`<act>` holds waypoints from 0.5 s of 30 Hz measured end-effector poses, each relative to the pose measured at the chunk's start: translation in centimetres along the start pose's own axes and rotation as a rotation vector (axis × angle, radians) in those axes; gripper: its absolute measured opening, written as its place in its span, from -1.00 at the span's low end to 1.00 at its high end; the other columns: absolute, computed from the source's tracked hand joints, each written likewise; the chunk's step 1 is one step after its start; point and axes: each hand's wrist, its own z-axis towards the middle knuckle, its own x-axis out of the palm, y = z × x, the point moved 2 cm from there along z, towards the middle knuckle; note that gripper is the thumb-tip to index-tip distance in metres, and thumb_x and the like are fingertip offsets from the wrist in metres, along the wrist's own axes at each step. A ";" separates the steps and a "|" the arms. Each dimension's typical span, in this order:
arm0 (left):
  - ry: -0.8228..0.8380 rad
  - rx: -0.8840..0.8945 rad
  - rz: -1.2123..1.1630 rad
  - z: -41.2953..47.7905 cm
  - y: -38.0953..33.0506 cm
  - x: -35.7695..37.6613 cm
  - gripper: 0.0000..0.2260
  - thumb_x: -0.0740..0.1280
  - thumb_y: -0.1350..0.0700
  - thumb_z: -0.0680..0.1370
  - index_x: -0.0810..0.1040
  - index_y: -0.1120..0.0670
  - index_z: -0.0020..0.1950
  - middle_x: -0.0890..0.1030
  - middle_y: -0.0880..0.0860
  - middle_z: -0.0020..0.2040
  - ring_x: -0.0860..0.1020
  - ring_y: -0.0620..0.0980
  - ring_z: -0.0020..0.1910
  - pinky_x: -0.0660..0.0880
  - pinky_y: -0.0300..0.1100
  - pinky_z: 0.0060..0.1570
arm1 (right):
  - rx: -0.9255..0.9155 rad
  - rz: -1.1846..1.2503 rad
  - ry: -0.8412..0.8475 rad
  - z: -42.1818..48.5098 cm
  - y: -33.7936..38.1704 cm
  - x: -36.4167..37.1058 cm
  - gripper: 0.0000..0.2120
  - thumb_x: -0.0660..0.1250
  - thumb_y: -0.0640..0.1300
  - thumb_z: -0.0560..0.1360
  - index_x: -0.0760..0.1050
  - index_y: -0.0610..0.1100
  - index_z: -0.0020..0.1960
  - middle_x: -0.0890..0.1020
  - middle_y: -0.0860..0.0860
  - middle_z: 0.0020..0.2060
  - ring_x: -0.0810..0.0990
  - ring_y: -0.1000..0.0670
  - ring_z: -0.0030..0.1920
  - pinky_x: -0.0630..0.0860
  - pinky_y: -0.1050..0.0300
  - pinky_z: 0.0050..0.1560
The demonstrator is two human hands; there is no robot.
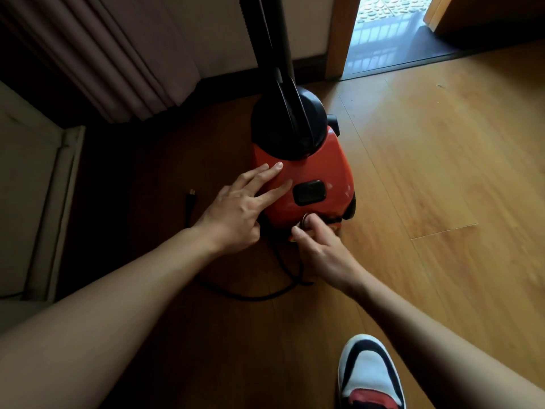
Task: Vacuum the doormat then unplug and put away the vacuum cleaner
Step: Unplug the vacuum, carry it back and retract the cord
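Observation:
An orange canister vacuum cleaner (321, 172) with a black top and black hose (274, 39) stands on the wooden floor near a curtain. My left hand (239, 208) rests flat on its left side with straight fingers. At the rear edge of the body, my right hand (318, 246) pinches the black power cord (259, 293) with curled fingers. The cord loops across the floor toward me and to the left. Its plug (192, 192) lies unplugged on the floor left of the vacuum.
A pleated curtain (112, 60) hangs at the back left beside a pale cabinet (26, 178). A doorway (389, 31) with a wooden frame opens at the back right. One sneaker (370, 376) stands on the floor at the bottom right.

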 end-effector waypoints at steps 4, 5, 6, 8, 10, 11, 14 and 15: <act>-0.024 0.025 -0.087 0.3 0.4 -0.8 -0.34 0.32 0.17 0.52 0.20 -0.13 0.58 0.03 -0.16 0.62 -0.01 -0.12 0.58 0.14 0.04 0.46 | -0.063 -0.081 0.052 -0.1 -2.0 1.0 -0.80 0.14 0.05 0.71 0.47 0.00 0.03 0.59 0.09 -0.11 0.56 0.10 -0.13 0.49 -0.01 -0.01; -0.086 0.018 -0.170 0.5 0.4 -1.0 -0.41 0.32 0.13 0.53 0.29 -0.08 0.55 0.17 -0.13 0.59 0.11 -0.11 0.56 0.18 0.04 0.49 | -0.066 -0.070 0.043 -0.2 -2.2 1.1 -0.80 0.14 0.03 0.71 0.46 -0.01 0.01 0.58 0.08 -0.14 0.54 0.11 -0.16 0.49 -0.02 -0.04; -0.173 -0.002 -0.264 0.8 0.3 -1.3 -0.48 0.32 0.09 0.53 0.37 -0.02 0.51 0.32 -0.08 0.53 0.25 -0.09 0.50 0.28 0.05 0.48 | -0.070 -0.063 0.033 -0.2 -2.2 1.3 -0.78 0.14 0.04 0.71 0.46 -0.03 -0.02 0.58 0.06 -0.17 0.53 0.10 -0.19 0.48 -0.05 -0.06; -0.350 -0.115 -0.447 1.7 -0.1 -1.9 -0.55 0.35 0.03 0.54 0.46 0.09 0.42 0.53 0.01 0.34 0.48 -0.07 0.32 0.46 -0.02 0.33 | -0.065 -0.042 0.024 0.0 -2.3 1.6 -0.72 0.15 0.11 0.68 0.45 -0.06 -0.05 0.56 0.03 -0.20 0.51 0.06 -0.22 0.48 -0.15 -0.08; -0.452 -0.260 -0.610 3.0 -0.6 -2.6 -0.53 0.41 -0.02 0.54 0.46 0.11 0.39 0.58 0.03 0.25 0.57 -0.08 0.19 0.54 -0.10 0.22 | -0.056 -0.030 0.032 0.3 -2.5 1.6 -0.69 0.14 0.18 0.63 0.46 -0.02 -0.07 0.57 0.05 -0.21 0.52 0.03 -0.21 0.48 -0.22 -0.07; -0.475 -0.312 -0.679 3.7 -0.8 -3.0 -0.50 0.43 -0.04 0.52 0.45 0.12 0.40 0.59 0.02 0.23 0.59 -0.09 0.15 0.56 -0.12 0.19 | -0.053 -0.026 0.043 0.4 -2.7 1.5 -0.70 0.14 0.19 0.63 0.47 0.01 -0.07 0.58 0.04 -0.21 0.53 0.02 -0.21 0.48 -0.24 -0.06; -0.507 -0.400 -0.864 5.8 -1.5 -4.1 -0.47 0.47 -0.05 0.51 0.44 0.12 0.40 0.62 0.00 0.19 0.60 -0.13 0.11 0.56 -0.19 0.16 | -0.062 -0.043 0.073 0.5 -3.2 1.1 -0.73 0.15 0.16 0.67 0.48 0.02 -0.04 0.60 -0.01 -0.15 0.55 -0.05 -0.16 0.49 -0.21 -0.05; -0.505 -0.414 -0.931 6.3 -1.9 -4.4 -0.48 0.47 -0.03 0.51 0.45 0.13 0.40 0.63 0.01 0.19 0.60 -0.13 0.12 0.55 -0.21 0.17 | -0.071 -0.057 0.075 0.6 -3.4 1.0 -0.74 0.15 0.15 0.68 0.49 0.02 -0.03 0.60 0.00 -0.14 0.56 -0.04 -0.15 0.49 -0.18 -0.05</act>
